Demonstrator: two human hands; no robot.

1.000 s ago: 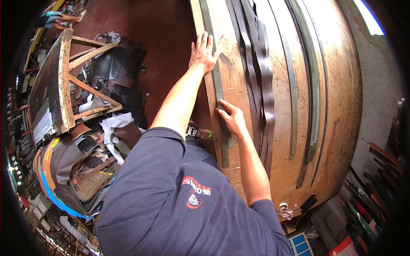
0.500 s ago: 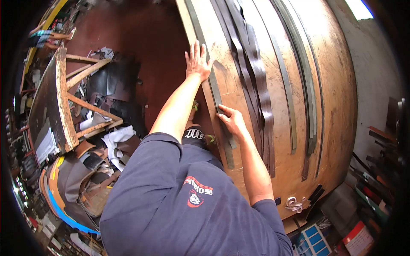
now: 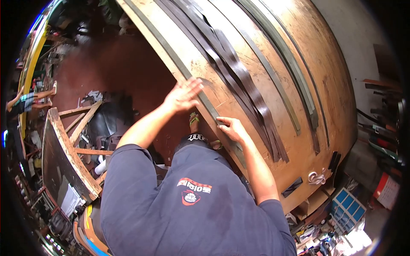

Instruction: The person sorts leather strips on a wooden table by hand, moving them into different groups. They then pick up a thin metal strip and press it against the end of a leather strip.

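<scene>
A long dark grey-green leather strip runs along the near edge of the wooden table. My left hand is over this edge, slightly blurred, its fingers spread and nothing in them. Farther down the same strip, my right hand has thumb and index finger at the strip, the other fingers curled in. Several glossy dark brown strips lie wavy and bunched beside it on the tabletop. Beyond them are a thin greenish strip and a stack of darker strips.
A white roll sits at the table's lower corner, near a black flat piece. To the left stands a wooden frame with scraps around it. A blue-panelled rack is below right. Another person's legs show far left.
The view has turned, so the table lies more slanted. My left hand has lifted from the strip and shifted back toward the table's edge; my right hand stays at the strip.
</scene>
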